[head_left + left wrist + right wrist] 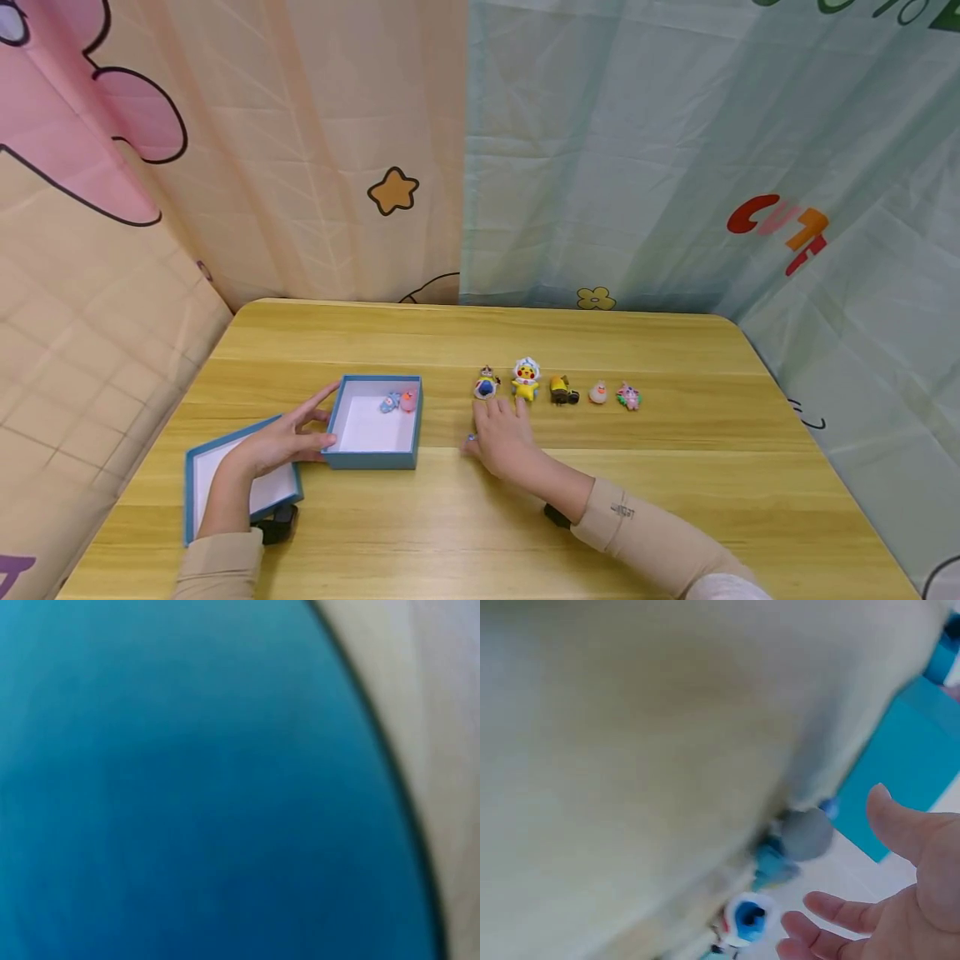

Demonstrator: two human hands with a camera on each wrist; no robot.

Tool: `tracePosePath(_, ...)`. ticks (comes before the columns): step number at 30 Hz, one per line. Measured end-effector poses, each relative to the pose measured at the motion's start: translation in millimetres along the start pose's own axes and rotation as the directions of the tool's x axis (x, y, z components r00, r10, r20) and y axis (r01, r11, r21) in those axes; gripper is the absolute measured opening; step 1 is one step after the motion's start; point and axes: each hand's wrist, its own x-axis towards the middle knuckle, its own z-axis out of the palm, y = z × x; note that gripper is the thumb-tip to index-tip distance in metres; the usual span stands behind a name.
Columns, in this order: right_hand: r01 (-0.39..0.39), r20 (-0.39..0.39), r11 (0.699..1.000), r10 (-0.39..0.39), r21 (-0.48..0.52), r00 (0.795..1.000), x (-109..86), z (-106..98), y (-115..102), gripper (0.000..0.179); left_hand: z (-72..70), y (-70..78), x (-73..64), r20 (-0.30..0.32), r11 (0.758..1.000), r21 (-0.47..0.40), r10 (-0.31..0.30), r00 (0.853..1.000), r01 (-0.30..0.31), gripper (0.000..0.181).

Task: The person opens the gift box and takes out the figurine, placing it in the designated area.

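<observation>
My left hand (pixel 281 442) rests spread along the left side of a blue open box (pixel 375 461), fingertips and thumb at its rim. Inside the box lie a small blue figurine (pixel 390 402) and a pink one (pixel 408 401). My right hand (pixel 504 437) is over the table with fingers apart, fingertips just in front of a blue-and-white figurine (pixel 487 383) and a yellow figurine with a white hood (pixel 527 380). A small blue bit (pixel 471 437) shows by its thumb. In the right wrist view, a blurred grey round thing (pixel 806 834) is near the thumb and fingers.
Further right in the row stand a yellow-and-black figurine (pixel 562 390), a small pale round one (pixel 597 392) and a pink-and-green one (pixel 628 397). The blue box lid (pixel 197 492) lies partly under the left forearm. Curtains hang behind the wooden table (pixel 480 533).
</observation>
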Motion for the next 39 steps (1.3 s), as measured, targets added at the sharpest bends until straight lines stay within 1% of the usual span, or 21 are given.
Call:
tracePosePath(3, 0.003, -0.066, 1.0, -0.002, 0.026, 0.998, 5.7, -9, -4, 0.062, 0.3, 0.6, -0.1, -0.004, 1.0, 0.002, -0.002, 1.0, 0.002, 0.087)
tracePosePath(5, 0.0, -0.088, 0.999, 0.003, 0.037, 0.996, 10.8, -15, -9, 0.06, 0.4, 1.0, 0.0, -0.005, 1.0, 0.004, -0.002, 1.0, 0.002, 0.087)
tracePosePath(7, 0.0, -0.092, 0.999, 0.005, 0.045, 0.996, 15.9, -19, -15, 0.057, 0.7, 1.4, 0.1, -0.004, 1.0, 0.003, -0.002, 1.0, 0.002, 0.087)
tracePosePath(11, 0.001, -0.076, 0.999, 0.003, 0.046, 0.997, 24.9, -27, -28, 0.057, 1.2, 2.2, 0.6, -0.002, 1.0, 0.002, -0.005, 1.0, 0.005, 0.087)
tracePosePath(16, 0.031, -0.074, 0.998, -0.027, 0.053, 0.997, 33.4, -34, -45, 0.053, 1.3, 2.7, 1.2, 0.0, 1.0, 0.004, -0.005, 1.0, 0.005, 0.086)
tracePosePath(20, 0.058, -0.079, 0.998, -0.055, 0.028, 0.995, 40.1, -35, -60, 0.052, 1.0, 2.4, 1.3, 0.0, 1.0, -0.001, -0.002, 1.0, 0.002, 0.086)
tracePosePath(23, 0.077, -0.064, 0.997, -0.078, -0.02, 0.995, 46.0, -31, -71, 0.053, 1.0, 1.9, 1.4, -0.001, 1.0, -0.001, -0.002, 1.0, 0.002, 0.086)
tracePosePath(25, 0.097, -0.055, 0.994, -0.099, -0.041, 0.994, 49.7, -28, -77, 0.05, 1.1, 1.7, 1.5, -0.003, 1.0, 0.001, -0.002, 1.0, 0.002, 0.086)
tracePosePath(30, 0.119, -0.001, 0.988, -0.119, -0.099, 0.993, 58.9, -22, -89, 0.046, 1.2, 2.0, 1.3, -0.004, 1.0, 0.003, -0.005, 1.0, 0.005, 0.086)
tracePosePath(34, 0.12, 0.043, 0.985, -0.116, -0.126, 0.992, 65.9, -22, -97, 0.048, 0.8, 1.9, 0.6, -0.001, 1.0, 0.0, -0.006, 1.0, 0.006, 0.086)
tracePosePath(39, 0.096, 0.098, 0.984, -0.082, -0.147, 0.992, 73.0, -20, -103, 0.05, 0.3, 1.6, 0.2, 0.0, 1.0, 0.01, -0.006, 1.0, 0.006, 0.086)
